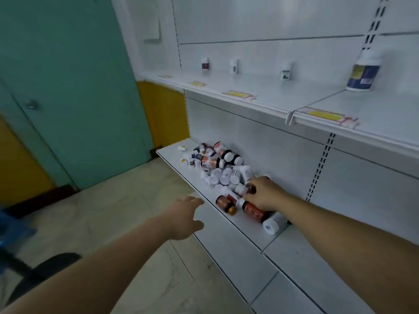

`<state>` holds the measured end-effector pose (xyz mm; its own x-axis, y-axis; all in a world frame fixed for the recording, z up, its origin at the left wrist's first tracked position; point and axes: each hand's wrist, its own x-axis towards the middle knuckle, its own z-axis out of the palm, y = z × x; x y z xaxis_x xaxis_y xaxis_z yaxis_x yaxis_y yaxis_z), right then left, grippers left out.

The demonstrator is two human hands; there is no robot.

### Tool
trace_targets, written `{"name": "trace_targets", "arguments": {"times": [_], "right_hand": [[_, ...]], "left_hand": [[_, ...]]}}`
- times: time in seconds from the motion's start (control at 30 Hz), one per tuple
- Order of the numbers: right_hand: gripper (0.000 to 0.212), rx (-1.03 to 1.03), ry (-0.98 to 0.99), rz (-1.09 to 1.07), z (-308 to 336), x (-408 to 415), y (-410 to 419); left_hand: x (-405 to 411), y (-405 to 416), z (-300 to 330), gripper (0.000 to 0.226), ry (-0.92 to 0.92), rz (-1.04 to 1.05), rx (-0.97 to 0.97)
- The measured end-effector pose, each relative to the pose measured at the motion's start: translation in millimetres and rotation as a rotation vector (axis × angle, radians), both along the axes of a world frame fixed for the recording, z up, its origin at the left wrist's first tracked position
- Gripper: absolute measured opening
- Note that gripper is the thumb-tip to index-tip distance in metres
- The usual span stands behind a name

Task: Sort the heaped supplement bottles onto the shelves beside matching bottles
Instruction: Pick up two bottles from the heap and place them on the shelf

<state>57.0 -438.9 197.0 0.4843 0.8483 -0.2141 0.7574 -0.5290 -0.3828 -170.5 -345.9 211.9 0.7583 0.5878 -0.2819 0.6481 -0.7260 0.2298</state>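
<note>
A heap of supplement bottles [217, 164], white ones and amber ones with red labels, lies on the lower white shelf [229, 241]. My right hand [263, 193] reaches into the near end of the heap, its fingers curled around a small dark bottle [251, 189]. An amber bottle with a red label [254, 210] lies just under that hand. My left hand [184, 217] hovers open over the shelf's front edge, holding nothing. On the upper shelf [272, 96] stand three small sample bottles [205, 65] [234, 65] [285, 70] and a large blue-labelled white bottle [364, 72].
Yellow price tags [240, 94] run along the upper shelf's edge. A white bottle [273, 223] lies on its side near my right forearm. To the left are a teal door [68, 87], tiled floor [136, 211] and a black chair base [45, 266].
</note>
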Motion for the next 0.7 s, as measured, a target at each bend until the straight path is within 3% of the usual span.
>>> {"name": "trace_targets", "arguments": {"times": [0.1, 0.27, 0.47, 0.6, 0.7], "right_hand": [[0.069, -0.011, 0.033, -0.08, -19, 24, 24], [0.048, -0.043, 0.048, -0.207, -40, 49, 70], [0.054, -0.022, 0.019, -0.335, -60, 55, 153], [0.058, 0.003, 0.071, -0.436, -75, 53, 211], [0.059, 0.042, 0.111, -0.489, -87, 59, 246]], "left_hand": [[26, 47, -12, 0.068, 0.035, -0.06, 0.005], [71, 129, -32, 0.068, 0.065, -0.151, -0.028], [107, 244, -56, 0.069, 0.057, -0.273, -0.07], [130, 314, -65, 0.055, 0.012, -0.35, -0.111], [158, 357, -80, 0.065, -0.001, -0.358, -0.122]]}}
